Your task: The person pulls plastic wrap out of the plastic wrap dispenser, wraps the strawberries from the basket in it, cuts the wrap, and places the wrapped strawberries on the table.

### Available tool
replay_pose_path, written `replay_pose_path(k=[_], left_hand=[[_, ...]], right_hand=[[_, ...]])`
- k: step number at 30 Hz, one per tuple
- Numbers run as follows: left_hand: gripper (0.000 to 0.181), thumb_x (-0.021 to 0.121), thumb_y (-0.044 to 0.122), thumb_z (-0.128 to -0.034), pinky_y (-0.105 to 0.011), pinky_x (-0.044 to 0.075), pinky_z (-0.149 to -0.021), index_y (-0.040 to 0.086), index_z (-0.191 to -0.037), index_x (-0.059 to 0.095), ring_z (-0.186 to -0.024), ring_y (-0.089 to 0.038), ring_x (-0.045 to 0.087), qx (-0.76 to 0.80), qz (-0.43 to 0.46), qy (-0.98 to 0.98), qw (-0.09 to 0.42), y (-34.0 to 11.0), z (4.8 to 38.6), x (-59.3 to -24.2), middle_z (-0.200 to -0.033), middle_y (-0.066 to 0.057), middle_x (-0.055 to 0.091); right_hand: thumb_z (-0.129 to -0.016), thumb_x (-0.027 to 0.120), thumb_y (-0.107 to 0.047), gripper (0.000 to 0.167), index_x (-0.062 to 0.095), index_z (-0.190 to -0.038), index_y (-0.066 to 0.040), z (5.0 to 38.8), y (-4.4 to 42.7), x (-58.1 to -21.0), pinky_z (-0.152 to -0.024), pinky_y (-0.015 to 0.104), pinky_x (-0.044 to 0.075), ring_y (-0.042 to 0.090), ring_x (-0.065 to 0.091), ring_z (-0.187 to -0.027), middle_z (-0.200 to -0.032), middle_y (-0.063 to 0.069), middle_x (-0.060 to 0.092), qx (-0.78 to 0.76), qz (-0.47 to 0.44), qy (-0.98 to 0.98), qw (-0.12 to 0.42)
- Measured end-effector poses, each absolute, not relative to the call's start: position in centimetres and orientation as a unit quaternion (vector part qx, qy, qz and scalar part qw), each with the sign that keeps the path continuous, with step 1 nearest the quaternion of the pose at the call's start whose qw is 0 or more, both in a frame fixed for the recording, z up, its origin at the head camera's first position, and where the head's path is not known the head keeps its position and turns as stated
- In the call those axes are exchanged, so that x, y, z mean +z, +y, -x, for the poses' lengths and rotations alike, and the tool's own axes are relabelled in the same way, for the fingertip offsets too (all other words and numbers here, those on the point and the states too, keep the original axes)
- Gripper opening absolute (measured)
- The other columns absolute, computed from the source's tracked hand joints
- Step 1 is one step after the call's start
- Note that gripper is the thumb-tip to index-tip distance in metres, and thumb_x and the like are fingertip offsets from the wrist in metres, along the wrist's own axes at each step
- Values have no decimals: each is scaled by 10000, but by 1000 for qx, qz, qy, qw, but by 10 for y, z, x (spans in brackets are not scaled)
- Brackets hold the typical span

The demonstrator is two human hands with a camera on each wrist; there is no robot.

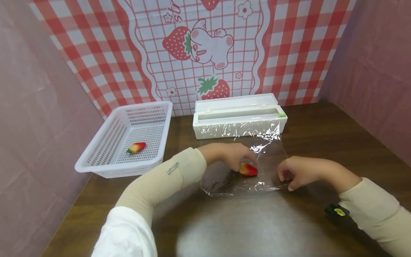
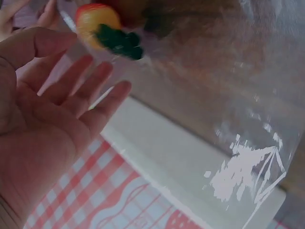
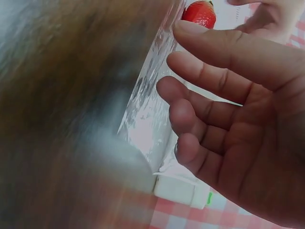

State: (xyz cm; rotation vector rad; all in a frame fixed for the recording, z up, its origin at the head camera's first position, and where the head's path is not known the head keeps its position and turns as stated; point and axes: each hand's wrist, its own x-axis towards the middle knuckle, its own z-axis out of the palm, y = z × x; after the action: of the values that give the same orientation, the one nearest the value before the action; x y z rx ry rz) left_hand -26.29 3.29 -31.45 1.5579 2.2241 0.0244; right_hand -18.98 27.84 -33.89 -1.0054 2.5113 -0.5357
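A red and yellow strawberry (image 1: 248, 169) lies on clear plastic film (image 1: 221, 182) spread over the table. My left hand (image 1: 236, 155) is right beside it; in the left wrist view the hand (image 2: 62, 95) has relaxed, parted fingers, with the strawberry (image 2: 100, 21) and its green leaves just past the fingertips. At the film's right edge is my right hand (image 1: 303, 173); in the right wrist view the hand (image 3: 228, 105) has loosely bent fingers with nothing between them. Whether it touches the film is unclear. The film runs back to a white open-lidded box (image 1: 224, 130).
To the left stands a white perforated basket (image 1: 115, 167) with another strawberry (image 1: 136, 147) inside. A green piece (image 1: 282, 115) sits on the box's right end. Behind the box hangs a red-and-white checked cloth (image 1: 289, 46). Pinkish cloth walls flank the brown table (image 1: 321, 132).
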Motion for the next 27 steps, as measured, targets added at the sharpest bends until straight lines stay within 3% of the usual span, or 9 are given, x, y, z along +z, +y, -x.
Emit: replay_pose_path(k=[3,8,12,15,19,23,27], left_hand=[[513,685,-73,-755,-203,456,-922,83,-1242,644,-1133,-161,572,1,-552,814,181,21,254,-306,-1234,-41,642],[179,816,145,-776,-195,492,-705,94,-896,693,-801,-123,612,-48,-518,835,182,-12,225,-305,-837,17,666],[270,850,304,-750,-210,444,-595,159,-741,622,-654,-82,533,-84,-501,840,194,-39,209,-320,-669,103,555],[302,847,355,-747,-216,422,-581,174,-725,606,-632,-78,503,-81,-494,845,189,-55,204,-332,-645,121,524],[251,826,303,-779,-209,437,-596,185,-707,616,-620,-64,495,-52,-498,848,174,-66,202,-340,-626,136,514],[255,786,195,-807,-243,495,-779,199,-647,587,-584,-35,476,-37,-522,839,151,-69,201,-342,-588,153,478],[302,735,124,-801,-236,481,-718,190,-598,521,-547,-44,425,-33,-532,836,132,-70,200,-343,-555,136,427]], right_hand=[[-663,825,-60,293,575,-781,-158,188,282,-340,-553,231,400,35,422,-622,-713,-94,490,-184,353,899,184],[-649,822,-49,305,565,-761,-167,184,289,-343,-537,221,384,16,407,-602,-689,-111,472,-177,353,900,182],[-673,806,-30,288,564,-763,-159,182,293,-345,-528,218,393,8,412,-595,-680,-117,478,-181,355,898,188],[-699,792,-16,274,566,-758,-158,181,296,-346,-529,216,405,1,424,-598,-674,-136,483,-187,361,895,184],[-736,772,1,263,575,-741,-173,180,298,-350,-537,213,414,-10,436,-613,-676,-167,489,-193,378,889,171],[-752,740,27,271,580,-721,-189,180,299,-354,-533,209,410,-19,433,-619,-673,-182,487,-192,392,886,154],[-758,728,25,276,578,-715,-203,179,301,-353,-543,210,417,-18,440,-631,-679,-193,483,-191,390,890,143]])
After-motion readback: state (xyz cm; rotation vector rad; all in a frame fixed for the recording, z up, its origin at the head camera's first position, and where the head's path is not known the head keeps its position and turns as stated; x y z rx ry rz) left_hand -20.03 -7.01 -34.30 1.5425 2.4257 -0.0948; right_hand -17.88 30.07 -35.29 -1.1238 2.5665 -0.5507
